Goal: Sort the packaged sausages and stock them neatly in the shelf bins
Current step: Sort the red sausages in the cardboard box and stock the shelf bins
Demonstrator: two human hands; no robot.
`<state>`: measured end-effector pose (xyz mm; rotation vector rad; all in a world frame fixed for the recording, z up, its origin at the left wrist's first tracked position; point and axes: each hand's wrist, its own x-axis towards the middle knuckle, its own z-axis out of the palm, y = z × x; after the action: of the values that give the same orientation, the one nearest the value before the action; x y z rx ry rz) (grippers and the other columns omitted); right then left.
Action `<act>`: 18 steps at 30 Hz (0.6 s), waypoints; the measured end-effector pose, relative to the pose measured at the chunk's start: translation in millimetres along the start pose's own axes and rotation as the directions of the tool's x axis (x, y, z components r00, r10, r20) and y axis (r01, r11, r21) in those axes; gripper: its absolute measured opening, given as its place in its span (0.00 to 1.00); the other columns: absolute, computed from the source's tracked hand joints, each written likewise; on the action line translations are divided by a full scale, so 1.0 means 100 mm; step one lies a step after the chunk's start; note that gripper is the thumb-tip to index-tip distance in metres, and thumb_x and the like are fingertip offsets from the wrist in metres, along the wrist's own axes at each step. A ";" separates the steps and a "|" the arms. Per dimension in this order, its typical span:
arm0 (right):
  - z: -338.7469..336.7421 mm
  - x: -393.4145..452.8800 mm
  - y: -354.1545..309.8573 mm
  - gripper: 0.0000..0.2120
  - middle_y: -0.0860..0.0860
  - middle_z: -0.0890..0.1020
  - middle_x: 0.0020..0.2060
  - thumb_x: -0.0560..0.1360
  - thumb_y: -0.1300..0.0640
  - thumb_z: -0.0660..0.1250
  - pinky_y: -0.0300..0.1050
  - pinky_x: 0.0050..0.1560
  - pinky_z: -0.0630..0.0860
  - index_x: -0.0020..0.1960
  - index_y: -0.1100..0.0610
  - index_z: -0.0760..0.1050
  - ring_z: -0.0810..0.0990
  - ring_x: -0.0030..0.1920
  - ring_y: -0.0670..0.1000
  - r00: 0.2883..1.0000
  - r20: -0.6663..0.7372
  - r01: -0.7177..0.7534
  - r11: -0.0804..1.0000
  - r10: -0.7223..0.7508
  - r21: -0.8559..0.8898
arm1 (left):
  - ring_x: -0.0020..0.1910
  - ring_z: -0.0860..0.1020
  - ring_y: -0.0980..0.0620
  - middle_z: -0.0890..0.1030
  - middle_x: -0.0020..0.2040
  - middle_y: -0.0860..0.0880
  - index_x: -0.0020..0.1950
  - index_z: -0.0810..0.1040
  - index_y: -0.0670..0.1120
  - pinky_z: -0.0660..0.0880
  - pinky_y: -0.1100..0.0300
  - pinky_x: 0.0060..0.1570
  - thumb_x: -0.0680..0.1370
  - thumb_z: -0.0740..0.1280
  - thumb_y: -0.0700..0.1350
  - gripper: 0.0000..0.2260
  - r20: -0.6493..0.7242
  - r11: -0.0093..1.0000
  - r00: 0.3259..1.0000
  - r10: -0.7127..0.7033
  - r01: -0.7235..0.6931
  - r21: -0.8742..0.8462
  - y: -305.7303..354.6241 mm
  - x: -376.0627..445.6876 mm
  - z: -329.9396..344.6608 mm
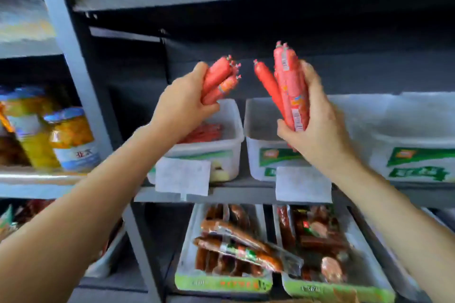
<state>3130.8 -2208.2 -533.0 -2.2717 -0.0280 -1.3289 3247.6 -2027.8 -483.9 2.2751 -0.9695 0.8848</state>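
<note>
My left hand grips a bunch of short red sausages above the left white bin, which holds more red sausages. My right hand holds a bundle of longer red sausages upright above the middle white bin; that bin's inside is mostly hidden by the hand. Both bins stand side by side on the grey middle shelf.
A third white bin stands at the right. Two paper price tags hang on the shelf edge. Below, two trays hold dark packaged sausages. Glass jars fill the left shelf. A grey upright post divides the units.
</note>
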 end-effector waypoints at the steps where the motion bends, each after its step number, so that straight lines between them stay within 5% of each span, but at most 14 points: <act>1: 0.05 0.15 -0.04 0.42 0.55 0.74 0.67 0.67 0.69 0.70 0.23 0.52 0.62 0.76 0.57 0.55 0.76 0.59 0.52 0.999 0.033 -0.010 1.000 0.010 -0.005 | 0.44 0.76 0.39 0.76 0.42 0.44 0.51 0.67 0.45 0.63 0.55 0.38 0.71 0.69 0.43 0.14 0.077 0.996 0.997 0.008 -0.015 0.091 -0.12 0.10 0.00; 6: 0.32 0.62 -0.13 0.43 0.50 0.77 0.63 0.67 0.63 0.70 0.45 0.47 0.76 0.75 0.45 0.53 0.80 0.52 0.55 0.955 0.281 -0.104 0.994 0.094 0.021 | 0.56 0.77 0.45 0.80 0.55 0.48 0.60 0.73 0.53 0.72 0.57 0.50 0.72 0.68 0.49 0.17 0.504 0.938 0.857 -0.111 -0.078 0.339 -0.64 0.29 0.25; 8: 0.46 0.75 -0.12 0.43 0.49 0.77 0.61 0.67 0.62 0.70 0.42 0.37 0.76 0.74 0.43 0.52 0.80 0.45 0.53 0.930 0.346 -0.143 0.990 0.128 0.018 | 0.59 0.76 0.47 0.78 0.61 0.50 0.66 0.70 0.54 0.71 0.59 0.56 0.72 0.68 0.50 0.22 0.590 0.944 0.796 -0.133 -0.080 0.321 -0.77 0.26 0.38; 11: 0.68 0.93 -0.11 0.44 0.48 0.76 0.62 0.67 0.61 0.70 0.42 0.40 0.76 0.74 0.42 0.51 0.79 0.47 0.53 0.894 0.422 -0.169 0.986 0.153 0.002 | 0.57 0.77 0.60 0.76 0.64 0.52 0.73 0.64 0.44 0.70 0.72 0.55 0.78 0.65 0.39 0.24 0.717 0.986 0.697 -0.012 -0.111 0.124 -0.83 0.16 0.55; 13: 0.79 1.00 -0.12 0.43 0.48 0.76 0.56 0.68 0.62 0.70 0.39 0.35 0.73 0.75 0.43 0.50 0.77 0.44 0.52 0.871 0.462 -0.164 0.985 0.166 -0.046 | 0.47 0.80 0.65 0.80 0.54 0.52 0.72 0.62 0.35 0.72 0.72 0.48 0.79 0.59 0.32 0.21 0.714 0.989 0.699 0.047 -0.131 0.063 -0.86 0.17 0.62; 18: 1.05 1.07 -0.10 0.45 0.51 0.76 0.55 0.67 0.62 0.70 0.38 0.30 0.74 0.75 0.43 0.49 0.79 0.41 0.52 0.776 0.616 -0.068 0.990 0.132 -0.126 | 0.63 0.73 0.51 0.75 0.65 0.51 0.68 0.70 0.51 0.68 0.59 0.62 0.77 0.64 0.46 0.19 0.604 0.930 0.790 -0.107 -0.135 0.341 -1.08 0.39 0.21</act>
<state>3269.6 -2179.1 -482.3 -2.6563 -0.0687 -0.4740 3358.9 -1991.9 -490.6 2.9859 -1.1567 0.3199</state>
